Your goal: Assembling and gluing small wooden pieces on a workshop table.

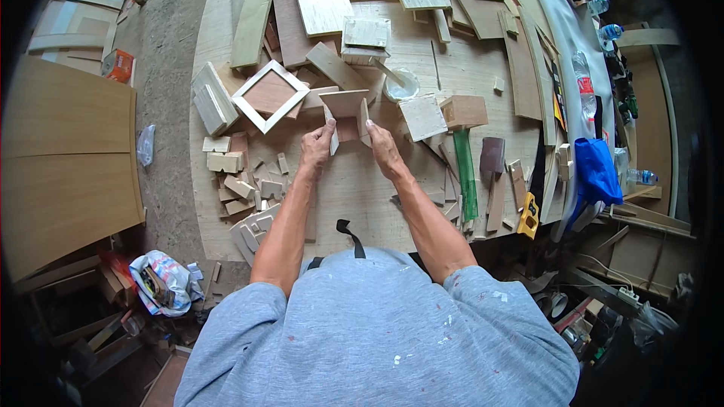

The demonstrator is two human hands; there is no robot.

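Between my hands is a small open wooden box point(347, 104) with thin plywood walls, its open side facing me. My left hand point(317, 145) grips its left wall, thumb on the upper edge. On the opposite wall, my right hand point(385, 149) closes in the same way. Just beyond the left hand lies a pale square wooden frame point(296, 89) on top of scraps. To the right of the box are a whitish square board point(423, 117) and a small wooden box point(464, 111). A tub of white glue point(401, 84) with a stick in it stands behind them.
Small wood blocks point(239, 187) heap at the table's left. Boards point(256, 16) and panels cover the far side. A yellow-handled saw point(529, 215), a green strip point(465, 173) and a blue bag point(596, 172) lie along the right. A large plywood panel point(72, 166) stands left of the table.
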